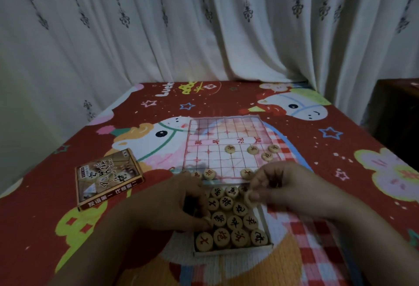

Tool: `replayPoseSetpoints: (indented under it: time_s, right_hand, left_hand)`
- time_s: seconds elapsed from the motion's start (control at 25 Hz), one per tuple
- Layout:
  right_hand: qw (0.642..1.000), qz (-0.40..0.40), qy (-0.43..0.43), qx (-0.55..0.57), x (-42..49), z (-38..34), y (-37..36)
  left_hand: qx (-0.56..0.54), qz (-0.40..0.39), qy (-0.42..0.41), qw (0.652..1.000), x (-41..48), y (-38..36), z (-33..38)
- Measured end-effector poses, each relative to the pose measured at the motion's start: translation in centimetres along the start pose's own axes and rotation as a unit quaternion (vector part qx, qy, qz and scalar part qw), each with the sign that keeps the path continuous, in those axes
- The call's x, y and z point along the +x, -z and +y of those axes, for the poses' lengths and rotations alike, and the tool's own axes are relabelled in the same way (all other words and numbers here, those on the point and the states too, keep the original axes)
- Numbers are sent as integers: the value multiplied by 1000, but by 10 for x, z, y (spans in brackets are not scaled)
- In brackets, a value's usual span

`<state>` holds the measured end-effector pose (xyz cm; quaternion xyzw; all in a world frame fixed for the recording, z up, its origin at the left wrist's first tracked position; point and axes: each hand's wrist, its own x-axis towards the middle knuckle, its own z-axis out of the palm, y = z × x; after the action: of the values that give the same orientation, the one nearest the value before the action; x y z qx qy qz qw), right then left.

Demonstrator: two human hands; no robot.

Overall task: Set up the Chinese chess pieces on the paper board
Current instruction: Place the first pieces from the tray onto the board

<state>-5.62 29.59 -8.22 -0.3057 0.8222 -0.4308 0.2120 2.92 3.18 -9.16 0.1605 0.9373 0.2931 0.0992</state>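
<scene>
The right hand (283, 185) reaches in from the near right, its fingers (260, 181) bent down over the far right corner of the tray (233, 252), and thumb and fingers pinch one chess piece (249, 199) on its edge. The left hand (179, 204) lies at the tray's left wall with its fingers curled and the thumb tip against the loose pieces (229, 217); I cannot tell whether it grips anything.

The tray sits at the near edge of the surface (340, 149), packed with round wooden pieces. Just beyond it lies the paper board (217, 136), with four pieces (253, 149) near its right edge by the river line and two pieces (209, 174) along its near edge. The printed box lid (108, 179) lies left of the board, apart from it.

A red cartoon cloth (68, 149) covers the surface. A pale patterned curtain (204, 24) hangs behind it, and dark wooden furniture (399, 115) stands at the right.
</scene>
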Motion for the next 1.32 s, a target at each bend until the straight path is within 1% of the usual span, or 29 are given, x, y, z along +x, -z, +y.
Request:
replayPoseSetpoints:
  time_s: [0.08, 0.12, 0.2, 0.28, 0.44, 0.6, 0.84, 1.0, 1.08, 1.16, 1.24, 1.32]
  right_hand:
    - [996, 93, -1, 5, 22, 9, 1]
    - [992, 122, 1, 7, 33, 11, 0]
    - [990, 143, 1, 16, 51, 11, -4]
    - [990, 138, -11, 8, 64, 8, -8]
    - [992, 108, -19, -68, 81, 5, -12]
    - [994, 72, -22, -84, 85, 7, -13]
    - [992, 71, -25, -101, 86, 14, -13]
    - [992, 84, -26, -87, 85, 19, -14]
    - [991, 109, -12, -79, 82, 20, -13]
    - [990, 136, 0, -45, 77, 22, -12]
    - [988, 154, 19, 15, 70, 23, -12]
    - [983, 157, 42, 86, 60, 22, -15]
  left_hand:
    - [-14, -5, -7, 1000, -1, -1, -1]
    - [-20, -5, -11, 1000, -2, -1, -2]
    - [-21, 0, -16, 1000, -3, -1, -3]
    - [-13, 6, -17, 1000, -3, -1, -3]
    - [-18, -1, -9, 1000, -3, 0, -2]
    - [-15, -6, 2, 1000, -4, 3, -6]
    - [-42, -9, 4, 999, -3, 2, -6]
    - [-52, -2, 5, 999, -2, 0, -6]
    - [-54, -3, 6, 999, -2, -1, -8]
    - [-80, 5, 8, 997, -2, -1, -7]
    - [-128, 45, 12, 991, -1, 0, -6]
    - [-186, 109, 26, 976, 3, 1, 0]
